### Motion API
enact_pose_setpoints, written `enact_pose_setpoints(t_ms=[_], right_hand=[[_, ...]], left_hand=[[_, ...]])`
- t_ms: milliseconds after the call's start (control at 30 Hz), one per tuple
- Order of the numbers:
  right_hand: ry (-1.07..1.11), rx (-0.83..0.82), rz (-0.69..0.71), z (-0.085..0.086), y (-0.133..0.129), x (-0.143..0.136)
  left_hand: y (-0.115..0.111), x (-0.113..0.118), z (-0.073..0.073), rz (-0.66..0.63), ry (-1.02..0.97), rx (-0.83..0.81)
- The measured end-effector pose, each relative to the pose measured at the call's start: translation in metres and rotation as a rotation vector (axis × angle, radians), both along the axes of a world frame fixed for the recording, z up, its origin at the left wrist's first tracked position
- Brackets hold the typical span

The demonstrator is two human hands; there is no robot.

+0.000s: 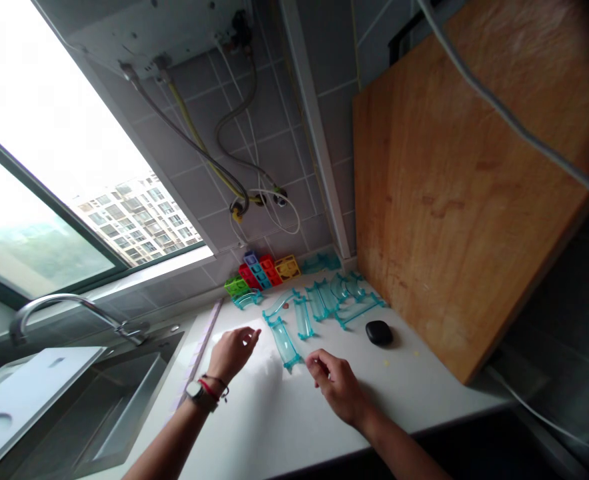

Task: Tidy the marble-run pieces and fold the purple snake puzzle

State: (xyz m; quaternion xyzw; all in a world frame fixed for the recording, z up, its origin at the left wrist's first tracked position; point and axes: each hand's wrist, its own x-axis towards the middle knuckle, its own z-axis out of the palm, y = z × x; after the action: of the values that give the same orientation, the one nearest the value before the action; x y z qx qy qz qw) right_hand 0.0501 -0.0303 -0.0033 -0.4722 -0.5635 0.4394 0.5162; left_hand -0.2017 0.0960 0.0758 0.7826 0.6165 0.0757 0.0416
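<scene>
My left hand (234, 352) hovers over the white counter (254, 427), its fingers curled into a loose ring with nothing visible in them. To its right lies a translucent teal track piece (285, 343), a shallow channel with notched ends. My right hand (335, 385) is beside that piece's near end, fingers curled together; the inside of the grip is hidden, and I cannot tell whether the fingertips touch the piece. Behind it, a straight teal piece (303, 317) and a curved teal piece (280, 304) lie close by, with several more teal pieces (323, 300) further right.
Colored blocks (269, 269) stand along the tiled wall. A black rounded object (379, 333) sits on the right, near a large wooden board (444, 200) leaning there. To the left are a sink (129, 407) and a faucet (74, 303); hoses (194, 133) hang above.
</scene>
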Motion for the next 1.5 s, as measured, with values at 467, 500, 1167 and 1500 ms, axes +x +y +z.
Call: enact_pose_setpoints(t_ms=[467, 500, 1167, 1500], right_hand=[[-0.175, -0.017, 0.023, 0.008, -0.001, -0.001], [-0.180, -0.020, 0.024, 0.010, -0.001, 0.000], [-0.235, -0.021, 0.024, 0.013, -0.004, 0.001], [-0.240, -0.008, 0.016, 0.013, -0.004, 0.000]], left_hand=[[0.171, -0.019, -0.010, 0.078, 0.405, 0.045], [0.173, -0.019, -0.012, 0.085, 0.414, 0.045], [0.167, -0.016, -0.006, 0.112, 0.367, 0.019], [0.122, -0.015, 0.038, -0.033, 0.034, 0.077]])
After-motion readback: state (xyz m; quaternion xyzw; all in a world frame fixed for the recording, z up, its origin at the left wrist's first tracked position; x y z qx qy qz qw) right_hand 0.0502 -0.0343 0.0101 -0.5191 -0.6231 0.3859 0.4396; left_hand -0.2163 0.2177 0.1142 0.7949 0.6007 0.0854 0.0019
